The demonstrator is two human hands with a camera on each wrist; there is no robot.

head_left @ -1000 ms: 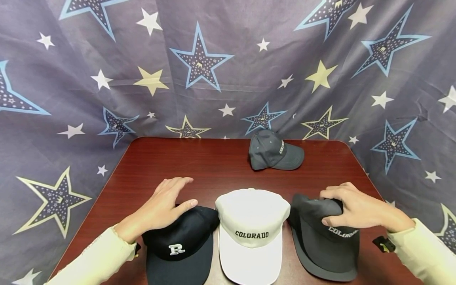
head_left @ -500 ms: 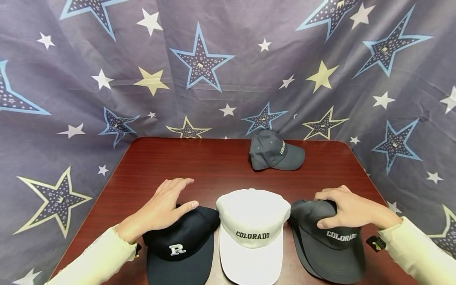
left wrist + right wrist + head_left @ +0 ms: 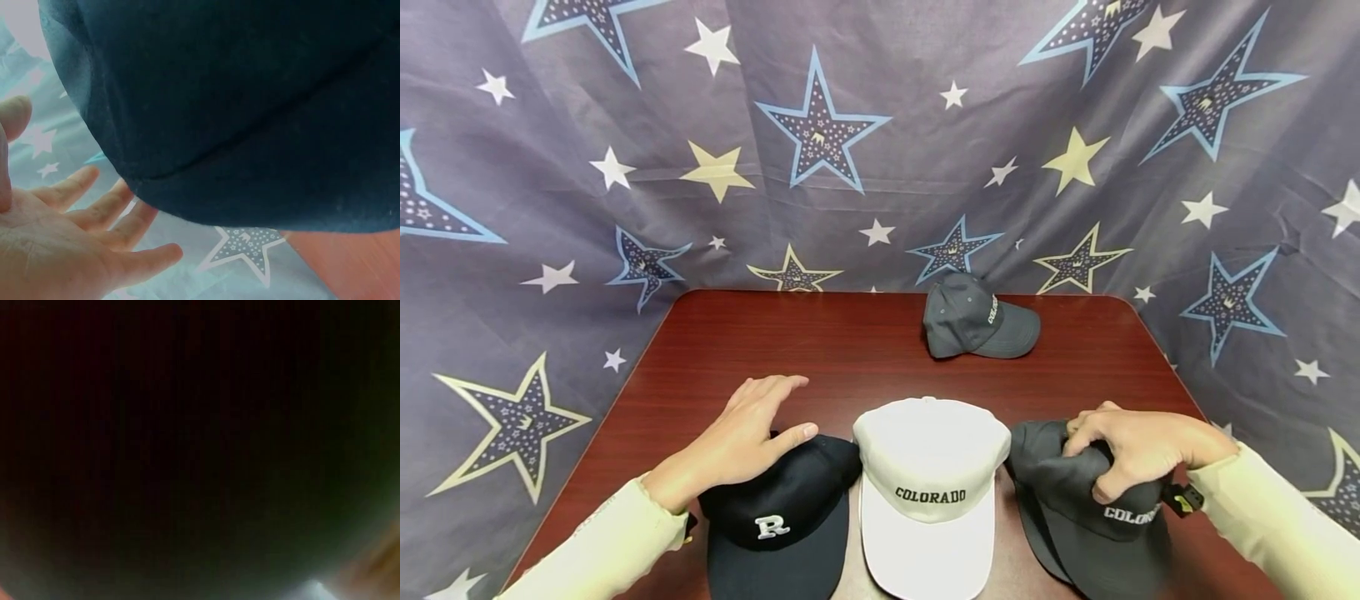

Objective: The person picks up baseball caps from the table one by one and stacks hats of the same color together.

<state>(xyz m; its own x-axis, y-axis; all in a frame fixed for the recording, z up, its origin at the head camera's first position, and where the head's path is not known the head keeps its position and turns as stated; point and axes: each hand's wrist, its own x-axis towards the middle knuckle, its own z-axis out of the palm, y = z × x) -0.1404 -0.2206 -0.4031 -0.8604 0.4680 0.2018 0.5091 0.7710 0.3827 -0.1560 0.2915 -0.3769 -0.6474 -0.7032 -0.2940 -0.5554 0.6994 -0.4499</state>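
My right hand (image 3: 1142, 446) pinches the crown of a dark grey baseball cap (image 3: 1108, 554) with white COLORADO lettering, at the front right. That cap lies over another dark cap (image 3: 1033, 446), whose crown and brim edge show on its left. Darkness fills most of the right wrist view. Fingers spread, my left hand (image 3: 737, 433) hovers by the crown of a black baseball cap (image 3: 808, 483) bearing a white R. In the left wrist view the straight fingers (image 3: 144, 259) are beside the dark cap (image 3: 250, 112); whether they touch it I cannot tell.
Between the two hands sits a white COLORADO cap (image 3: 928, 454), brim toward me, close against its neighbours. Another grey cap (image 3: 981, 321) lies near the far edge of the reddish-brown table (image 3: 790, 333). A star-patterned cloth (image 3: 880, 150) hangs behind and around.
My right hand first shifted left, then turned and lowered onto the crown. The upper grey cap has slid slightly right and toward me, showing more of the lower one. My left hand stays still.
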